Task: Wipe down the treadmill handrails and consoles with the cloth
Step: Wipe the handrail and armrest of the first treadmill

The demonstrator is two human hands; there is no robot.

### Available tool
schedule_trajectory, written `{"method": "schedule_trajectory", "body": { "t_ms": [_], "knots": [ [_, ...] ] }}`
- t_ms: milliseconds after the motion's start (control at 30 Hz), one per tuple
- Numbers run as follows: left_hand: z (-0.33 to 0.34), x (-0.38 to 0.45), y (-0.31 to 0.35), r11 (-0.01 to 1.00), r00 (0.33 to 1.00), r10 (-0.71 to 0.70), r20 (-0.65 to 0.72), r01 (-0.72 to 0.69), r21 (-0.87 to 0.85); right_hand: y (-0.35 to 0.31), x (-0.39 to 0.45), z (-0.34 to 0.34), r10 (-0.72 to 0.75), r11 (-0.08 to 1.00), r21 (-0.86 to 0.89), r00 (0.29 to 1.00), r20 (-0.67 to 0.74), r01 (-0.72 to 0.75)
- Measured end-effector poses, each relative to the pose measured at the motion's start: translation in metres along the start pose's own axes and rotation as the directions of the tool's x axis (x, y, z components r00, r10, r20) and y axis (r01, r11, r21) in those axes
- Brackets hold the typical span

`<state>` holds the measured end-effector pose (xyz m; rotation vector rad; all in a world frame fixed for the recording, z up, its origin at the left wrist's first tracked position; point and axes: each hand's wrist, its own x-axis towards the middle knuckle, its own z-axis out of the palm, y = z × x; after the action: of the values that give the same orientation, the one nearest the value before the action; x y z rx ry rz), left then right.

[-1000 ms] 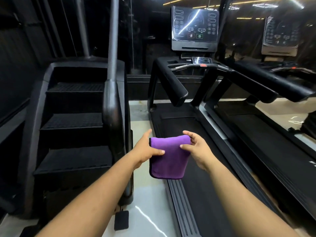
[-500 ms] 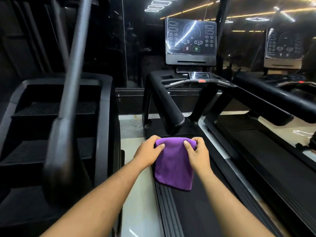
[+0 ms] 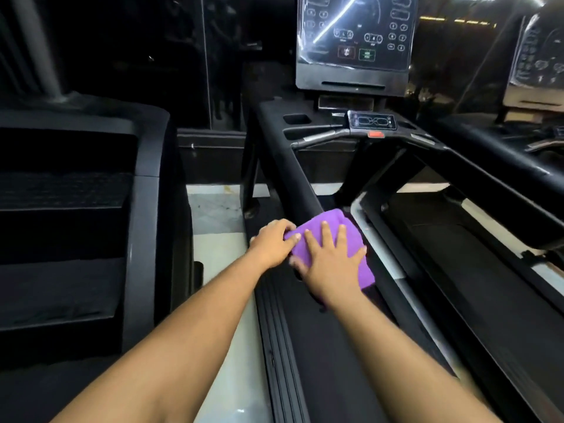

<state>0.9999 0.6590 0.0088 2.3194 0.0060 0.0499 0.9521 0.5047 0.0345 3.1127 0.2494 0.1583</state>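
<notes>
At the far left stands a black stair-climbing machine (image 3: 79, 227) with dark ribbed steps and a grey post rising out of frame above it. Beside it runs a strip of pale floor (image 3: 219, 239). Next comes a black treadmill, whose left handrail (image 3: 290, 172) slopes down from the console toward the viewer. Over the near end of this rail lies a purple cloth (image 3: 332, 236), draped so that its right edge hangs down. Two bare forearms reach in from the bottom of the frame. The left hand (image 3: 273, 244) grips the left edge of the cloth, its fingers curled over the fabric and the thumb tip resting on it. Just to its right, the right hand (image 3: 329, 267) lies flat on top of the cloth with fingers straight and spread wide, pressing it against the rail. Further back, a small control panel (image 3: 372, 121) with a red button sits below a tall console screen (image 3: 355, 38) covered in glossy film. At the right edge, a second treadmill's handrail (image 3: 500, 178) and console (image 3: 540, 53) are partly visible.
</notes>
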Motion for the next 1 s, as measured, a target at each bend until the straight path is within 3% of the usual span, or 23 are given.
{"method": "schedule_trajectory", "body": {
  "t_ms": [100,233,333,433,533,700,800,833,900,1000],
  "knots": [
    [-0.001,0.046,-0.03,0.992,0.991,0.125,0.039,-0.125,-0.005,0.001,0.017,0.013,0.014,0.995,-0.098,0.999,0.033,-0.011],
    [-0.015,0.089,-0.042,0.906,0.96,0.225,0.163,-0.268,0.326,0.001,0.079,-0.007,-0.04,0.997,-0.062,0.986,0.16,0.05],
    [-0.016,0.101,-0.044,0.864,0.932,0.266,0.246,-0.344,0.367,-0.002,0.067,-0.005,-0.088,0.97,-0.206,0.976,0.198,0.129],
    [-0.013,0.106,-0.05,0.85,0.919,0.3,0.257,-0.38,0.365,0.006,0.013,0.003,-0.242,0.891,-0.355,0.958,0.155,0.283],
    [-0.017,0.112,-0.057,0.816,0.907,0.329,0.262,-0.413,0.405,0.005,0.034,-0.002,-0.339,0.817,-0.413,0.915,0.219,0.402],
    [-0.028,0.119,-0.059,0.757,0.892,0.341,0.295,-0.447,0.477,-0.04,0.07,0.015,-0.281,0.676,-0.578,0.885,0.372,0.458],
    [-0.024,0.116,-0.058,0.762,0.891,0.333,0.308,-0.446,0.469,-0.032,0.026,0.02,-0.393,0.533,-0.574,0.783,0.483,0.621],
    [-0.023,0.115,-0.057,0.763,0.891,0.33,0.311,-0.446,0.468,-0.022,0.014,0.016,-0.446,0.536,-0.539,0.76,0.472,0.65],
    [-0.022,0.113,-0.056,0.761,0.896,0.316,0.313,-0.436,0.48,-0.006,0.011,0.005,-0.489,0.61,-0.485,0.779,0.392,0.627],
    [-0.024,0.111,-0.056,0.734,0.89,0.328,0.318,-0.451,0.508,-0.013,0.049,0.0,-0.384,0.712,-0.476,0.853,0.352,0.517]
  ]
}}
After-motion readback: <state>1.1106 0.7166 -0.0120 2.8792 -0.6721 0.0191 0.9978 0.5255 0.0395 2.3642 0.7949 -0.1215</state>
